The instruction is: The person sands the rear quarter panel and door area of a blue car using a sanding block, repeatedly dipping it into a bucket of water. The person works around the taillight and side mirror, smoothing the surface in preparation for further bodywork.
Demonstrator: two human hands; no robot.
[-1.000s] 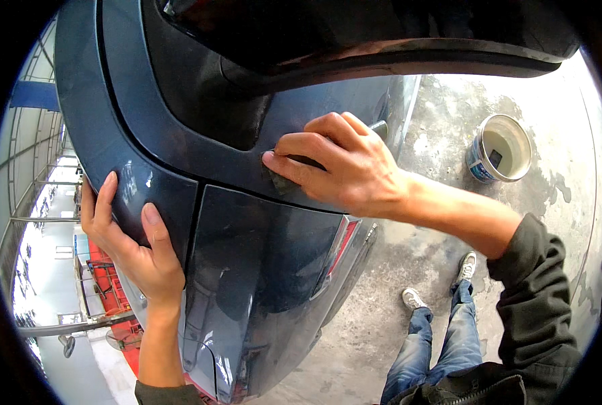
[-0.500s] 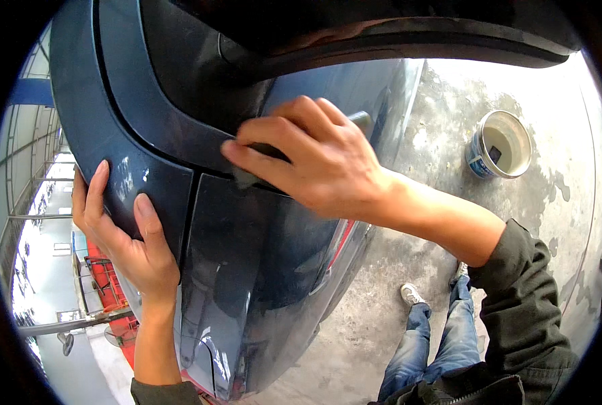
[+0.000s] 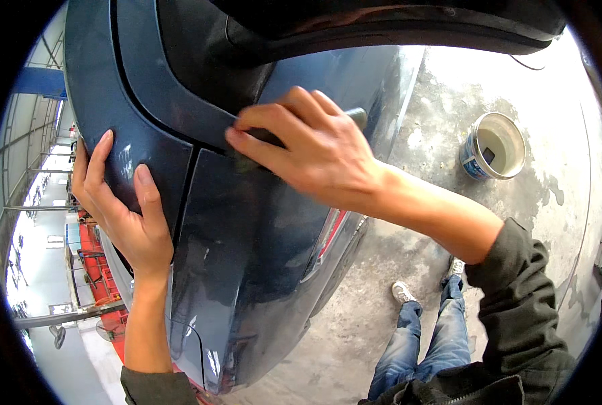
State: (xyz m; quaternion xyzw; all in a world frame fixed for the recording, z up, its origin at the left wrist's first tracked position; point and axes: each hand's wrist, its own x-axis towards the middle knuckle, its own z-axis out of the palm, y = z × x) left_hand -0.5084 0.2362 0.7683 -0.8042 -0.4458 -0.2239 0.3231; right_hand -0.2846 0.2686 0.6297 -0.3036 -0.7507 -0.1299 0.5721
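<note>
Mottled grey concrete floor [image 3: 442, 108] fills the three o'clock side, with a red metal framework [image 3: 103, 270] out between eight and nine o'clock. We see a glossy dark blue car body [image 3: 220, 229] running from twelve o'clock down towards seven, with a slim red tail lamp [image 3: 332, 234] between four and five o'clock of centre.

Our right hand [image 3: 307, 145], near the middle towards twelve, has its grip closed on a dark, thin, flat piece [image 3: 267, 137], held against the body by the black seam. Our left hand [image 3: 128, 219], at nine o'clock, has a wide grip: thumb on the paint, fingers spread near the panel's edge.

We judge the rubbing to be partway through, since the piece is pressed on the paint and the fingers are blurred. No finished patch stands out, so we cannot tell how much is covered or left. Between two and three o'clock, a round, pale-lined bucket [image 3: 473, 160] stands on the floor, a dark rectangular piece [image 3: 488, 156] inside.
</note>
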